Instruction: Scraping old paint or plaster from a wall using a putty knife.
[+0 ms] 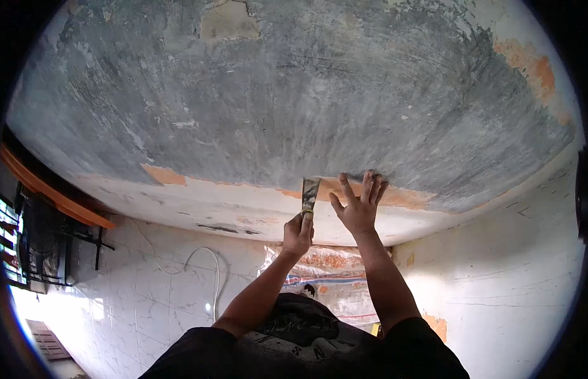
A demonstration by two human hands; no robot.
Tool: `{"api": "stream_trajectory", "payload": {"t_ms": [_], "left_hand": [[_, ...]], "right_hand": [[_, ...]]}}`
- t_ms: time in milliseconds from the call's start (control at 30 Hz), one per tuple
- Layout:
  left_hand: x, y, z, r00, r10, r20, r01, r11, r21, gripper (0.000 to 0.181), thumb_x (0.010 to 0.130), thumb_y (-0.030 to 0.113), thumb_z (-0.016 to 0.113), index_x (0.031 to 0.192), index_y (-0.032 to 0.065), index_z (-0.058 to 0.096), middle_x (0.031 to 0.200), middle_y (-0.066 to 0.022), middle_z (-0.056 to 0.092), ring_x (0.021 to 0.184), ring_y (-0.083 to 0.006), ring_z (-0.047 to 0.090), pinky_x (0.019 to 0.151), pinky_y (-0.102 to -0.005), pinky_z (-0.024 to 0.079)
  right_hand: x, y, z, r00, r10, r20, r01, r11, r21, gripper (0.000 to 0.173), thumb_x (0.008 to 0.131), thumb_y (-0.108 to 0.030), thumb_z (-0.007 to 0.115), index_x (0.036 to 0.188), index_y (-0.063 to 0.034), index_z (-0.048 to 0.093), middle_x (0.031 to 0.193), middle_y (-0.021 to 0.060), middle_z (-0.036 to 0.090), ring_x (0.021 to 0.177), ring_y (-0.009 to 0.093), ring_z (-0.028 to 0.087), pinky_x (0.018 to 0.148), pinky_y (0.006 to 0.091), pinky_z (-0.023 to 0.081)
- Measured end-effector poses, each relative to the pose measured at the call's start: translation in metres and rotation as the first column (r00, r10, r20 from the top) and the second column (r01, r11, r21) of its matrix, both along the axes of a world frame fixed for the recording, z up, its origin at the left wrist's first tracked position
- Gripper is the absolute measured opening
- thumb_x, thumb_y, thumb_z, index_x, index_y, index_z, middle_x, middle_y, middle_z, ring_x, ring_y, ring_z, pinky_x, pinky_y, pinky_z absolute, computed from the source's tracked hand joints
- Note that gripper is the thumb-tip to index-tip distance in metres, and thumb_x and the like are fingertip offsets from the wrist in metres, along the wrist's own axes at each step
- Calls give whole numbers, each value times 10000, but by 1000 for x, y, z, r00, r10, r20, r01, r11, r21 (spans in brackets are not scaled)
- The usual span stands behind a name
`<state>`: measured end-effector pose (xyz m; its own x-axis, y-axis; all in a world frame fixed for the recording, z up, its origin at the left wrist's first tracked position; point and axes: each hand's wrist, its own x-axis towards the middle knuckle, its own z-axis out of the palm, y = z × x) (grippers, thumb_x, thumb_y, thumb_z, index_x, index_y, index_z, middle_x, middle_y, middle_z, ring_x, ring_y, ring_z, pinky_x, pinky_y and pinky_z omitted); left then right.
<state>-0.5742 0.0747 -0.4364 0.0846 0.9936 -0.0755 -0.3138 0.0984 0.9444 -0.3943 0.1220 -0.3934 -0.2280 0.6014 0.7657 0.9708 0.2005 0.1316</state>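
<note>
My left hand point(298, 233) is closed around the handle of a putty knife point(310, 193), its metal blade smeared with dark and pale matter. The blade's end touches the wall point(275, 113) at the lower edge of the grey, scraped-looking area. Right of the blade, my right hand point(361, 206) has its fingers spread, with the fingertips against the wall and nothing held. Between and behind the fingers runs a strip of exposed orange paint point(407, 195). Below that strip the wall surface is whitish.
A woven plastic sack sheet point(332, 291) with debris lies at the wall's foot. A pale cable point(217, 265) curves over the marbled floor tiles point(156, 293). Black metal objects and an orange curved edge point(57, 194) are at left. A side wall point(502, 265) stands right.
</note>
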Motion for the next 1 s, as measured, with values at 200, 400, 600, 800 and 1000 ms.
{"api": "stream_trajectory", "payload": {"t_ms": [200, 400, 600, 800, 1000], "left_hand": [[-1, -5, -16, 999, 0, -35, 0, 1000, -6, 350, 1041, 290, 508, 781, 55, 519, 582, 45, 445, 456, -46, 404, 411, -244, 321], [4, -6, -15, 998, -28, 60, 31, 998, -58, 347, 1044, 306, 500, 794, 65, 508, 573, 44, 433, 451, -54, 407, 405, -240, 321], [5, 1, 11, 1000, -20, -18, 20, 1000, 4, 372, 1040, 313, 505, 782, 45, 520, 572, 33, 457, 465, -53, 416, 427, -247, 337], [1, -3, -33, 1000, -10, -17, 9, 999, -47, 386, 1041, 313, 499, 760, 49, 498, 563, 31, 451, 447, -59, 423, 406, -253, 336], [9, -10, -4, 992, -58, 111, 66, 995, -73, 363, 1051, 297, 480, 779, 57, 498, 564, 26, 445, 416, -67, 392, 388, -248, 334]], "right_hand": [[3, 2, -5, 1000, -9, 3, 9, 1000, -7, 664, 848, -471, 723, 1448, -328, 477, 1592, 253, 109, 1447, 534, 114, 1115, 721, 156], [2, 3, -3, 1000, 3, 3, -3, 1000, -6, 658, 853, -459, 720, 1449, -332, 474, 1593, 256, 103, 1456, 529, 84, 1118, 722, 139], [5, 5, -6, 1000, -4, 11, 4, 1000, 2, 647, 860, -457, 710, 1448, -330, 472, 1598, 255, 91, 1461, 523, 66, 1121, 721, 127], [2, 6, -4, 1000, 7, -6, -7, 1000, 1, 643, 864, -460, 705, 1447, -319, 473, 1597, 258, 87, 1463, 522, 54, 1115, 728, 125], [5, 3, -6, 1000, -12, 26, 13, 1000, -16, 655, 855, -464, 711, 1449, -320, 475, 1595, 277, 64, 1453, 537, 66, 1114, 731, 121]]}}
